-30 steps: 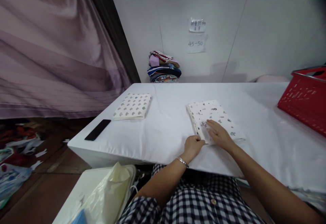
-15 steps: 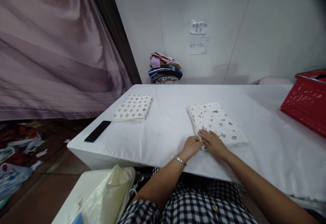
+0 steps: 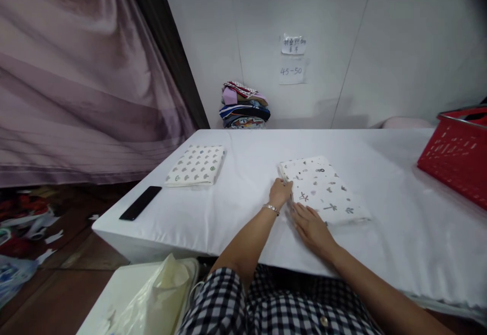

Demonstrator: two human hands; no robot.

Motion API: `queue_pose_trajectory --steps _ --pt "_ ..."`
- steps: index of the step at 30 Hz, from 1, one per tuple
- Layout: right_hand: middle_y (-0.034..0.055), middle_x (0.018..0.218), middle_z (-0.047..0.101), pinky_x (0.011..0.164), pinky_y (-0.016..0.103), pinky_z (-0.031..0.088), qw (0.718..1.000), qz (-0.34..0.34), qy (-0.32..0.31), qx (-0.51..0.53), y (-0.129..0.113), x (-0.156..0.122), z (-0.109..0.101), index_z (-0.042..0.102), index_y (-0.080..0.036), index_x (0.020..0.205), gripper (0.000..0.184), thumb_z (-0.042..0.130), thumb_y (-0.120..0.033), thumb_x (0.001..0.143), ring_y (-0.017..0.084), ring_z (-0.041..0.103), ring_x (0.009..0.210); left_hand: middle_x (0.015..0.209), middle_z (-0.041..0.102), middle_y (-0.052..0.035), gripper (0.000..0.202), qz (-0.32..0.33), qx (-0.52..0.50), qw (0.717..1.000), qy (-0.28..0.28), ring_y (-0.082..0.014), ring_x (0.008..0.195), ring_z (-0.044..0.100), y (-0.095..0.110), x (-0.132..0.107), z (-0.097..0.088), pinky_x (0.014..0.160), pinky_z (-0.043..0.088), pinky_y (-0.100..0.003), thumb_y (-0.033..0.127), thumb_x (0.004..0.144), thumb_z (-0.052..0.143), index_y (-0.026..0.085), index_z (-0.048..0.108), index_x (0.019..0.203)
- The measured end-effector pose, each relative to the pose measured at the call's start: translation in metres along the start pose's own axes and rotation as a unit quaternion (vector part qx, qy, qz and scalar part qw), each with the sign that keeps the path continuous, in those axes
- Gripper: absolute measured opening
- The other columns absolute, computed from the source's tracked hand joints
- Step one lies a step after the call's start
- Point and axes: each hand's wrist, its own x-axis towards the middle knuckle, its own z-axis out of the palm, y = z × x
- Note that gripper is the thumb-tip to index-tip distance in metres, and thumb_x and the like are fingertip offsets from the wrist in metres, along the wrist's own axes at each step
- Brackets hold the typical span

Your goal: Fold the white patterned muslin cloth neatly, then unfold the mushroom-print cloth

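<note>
A folded white cloth (image 3: 321, 185) printed with small plants and figures lies right of the middle of the table. My left hand (image 3: 280, 192), with a silver bracelet at the wrist, is closed on the cloth's left edge, fingertips partly hidden. At the near left corner, my right hand (image 3: 310, 226) rests with its fingers stretched out, touching the cloth; nothing is gripped in it. Farther left is a second folded cloth (image 3: 197, 166), white with rows of grey mushroom-like prints, apart from both hands.
A black phone (image 3: 140, 203) lies by the left edge of the white-covered table (image 3: 243, 172). To the right stands a red basket (image 3: 456, 157). Folded fabrics (image 3: 244, 106) are stacked behind the table. Below left, a plastic bag (image 3: 163, 294) sits on a white surface.
My left hand has slid away from me along the cloth's left edge. My right hand has drawn slightly nearer and off the cloth's top. The camera view shifted a little.
</note>
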Motion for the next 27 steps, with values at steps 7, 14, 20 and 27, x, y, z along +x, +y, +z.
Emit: queue_pose_trajectory --steps 7,14,20,27 --pt "0.0101 0.135 0.048 0.104 0.050 0.030 0.999 -0.035 0.010 -0.008 -0.012 -0.005 0.007 0.056 -0.017 0.123 0.041 0.039 -0.009 0.086 0.027 0.030 0.133 0.122 0.054 -0.0169 0.047 0.015 0.068 0.997 0.038 -0.0272 0.108 0.055 0.017 0.039 0.006 0.084 0.040 -0.033 0.043 0.084 0.047 0.012 0.044 0.119" --pt "0.0084 0.136 0.046 0.104 0.051 0.032 1.000 -0.017 0.007 0.023 -0.011 -0.004 0.004 0.059 -0.020 0.118 0.040 0.038 -0.011 0.086 0.026 0.030 0.133 0.130 0.046 -0.0193 0.051 0.009 0.085 0.995 0.044 -0.0287 0.107 0.054 0.017 0.076 0.007 0.086 0.040 -0.035 0.041 0.085 0.045 0.012 0.038 0.127" --pt "0.0050 0.133 0.050 0.104 0.048 0.033 0.999 -0.003 0.008 0.038 -0.015 0.000 0.003 0.063 -0.022 0.111 0.034 0.037 -0.014 0.091 0.024 0.035 0.130 0.125 0.054 -0.0112 0.041 0.071 0.082 0.994 -0.019 -0.0212 0.110 0.052 0.013 0.097 -0.010 0.090 0.038 -0.028 0.026 0.081 0.050 0.017 0.048 0.122" --pt "0.0057 0.130 0.052 0.098 0.047 0.041 0.994 -0.085 -0.021 0.068 0.031 -0.046 -0.026 0.059 -0.024 0.118 0.040 0.040 -0.012 0.085 0.023 0.039 0.128 0.097 0.065 -0.0054 0.027 0.035 0.083 0.996 -0.015 -0.0181 0.088 0.059 -0.024 0.059 -0.043 0.073 0.042 -0.025 0.026 0.074 0.058 0.019 0.057 0.100"
